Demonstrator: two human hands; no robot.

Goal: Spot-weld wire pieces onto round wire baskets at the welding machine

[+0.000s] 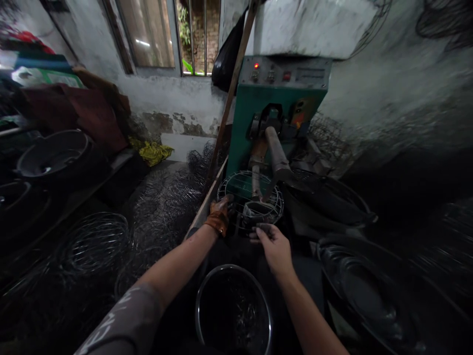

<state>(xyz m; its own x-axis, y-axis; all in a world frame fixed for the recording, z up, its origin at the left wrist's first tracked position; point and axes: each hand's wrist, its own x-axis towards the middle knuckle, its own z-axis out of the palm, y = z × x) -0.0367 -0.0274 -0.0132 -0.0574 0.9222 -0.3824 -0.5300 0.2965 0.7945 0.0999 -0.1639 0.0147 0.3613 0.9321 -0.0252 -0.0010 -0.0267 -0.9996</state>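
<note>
A round wire fan guard (236, 183) sits under the metal arm (276, 154) of a green machine (258, 106). My left hand (220, 215), in a worn brown glove, grips the guard's left rim. My bare right hand (272, 245) is closed on the guard's near edge, where a dark ring (260, 211) lies inside the wires. Both forearms reach forward from the bottom of the view.
A metal-rimmed round bin (233, 308) stands just below my hands. Heaps of wire guards (96, 240) fill the floor at left. Dark round trays (364, 291) are stacked at right, dark basins (53, 154) at far left. A wooden pole (232, 91) leans beside the machine.
</note>
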